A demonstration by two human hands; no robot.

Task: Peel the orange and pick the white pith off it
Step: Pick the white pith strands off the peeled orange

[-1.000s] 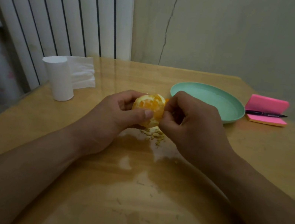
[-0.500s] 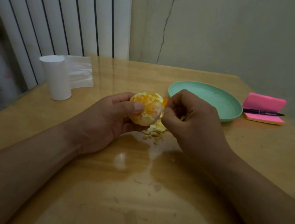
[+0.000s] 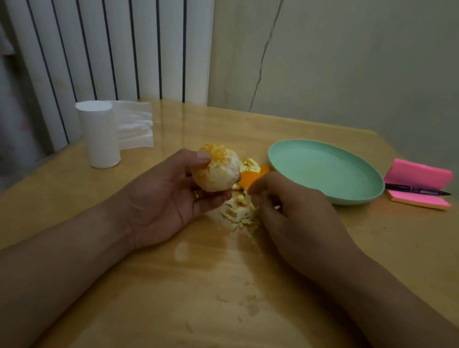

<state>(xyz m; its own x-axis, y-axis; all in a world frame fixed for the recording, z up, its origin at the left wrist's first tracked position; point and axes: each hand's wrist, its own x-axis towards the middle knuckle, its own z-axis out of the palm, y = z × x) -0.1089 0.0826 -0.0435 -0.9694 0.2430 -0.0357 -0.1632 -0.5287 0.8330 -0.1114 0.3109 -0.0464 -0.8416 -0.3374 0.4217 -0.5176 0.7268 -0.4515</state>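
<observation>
My left hand (image 3: 172, 197) grips the peeled orange (image 3: 218, 172) from below and behind, thumb on its top. The fruit is mostly pale with pith, with bare orange flesh at its upper left. My right hand (image 3: 293, 218) is apart from the orange, low over the table just to its right, fingers curled with the tips pinched together. A pale fleck shows between those fingertips. Under and beside them lies a heap of pith scraps (image 3: 241, 213). Orange peel pieces (image 3: 252, 173) lie behind the heap.
A mint-green plate (image 3: 370, 194) sits at the back right of the wooden table (image 3: 200, 305). A pink sticky-note pad (image 3: 419, 175) with a black pen (image 3: 417, 190) lies beyond it. A white tissue roll (image 3: 101, 134) stands at the back left. Small crumbs dot the near tabletop.
My right hand has pulled off the orange and dropped to the scrap heap. My left hand has turned the orange and lifted it slightly to the left.
</observation>
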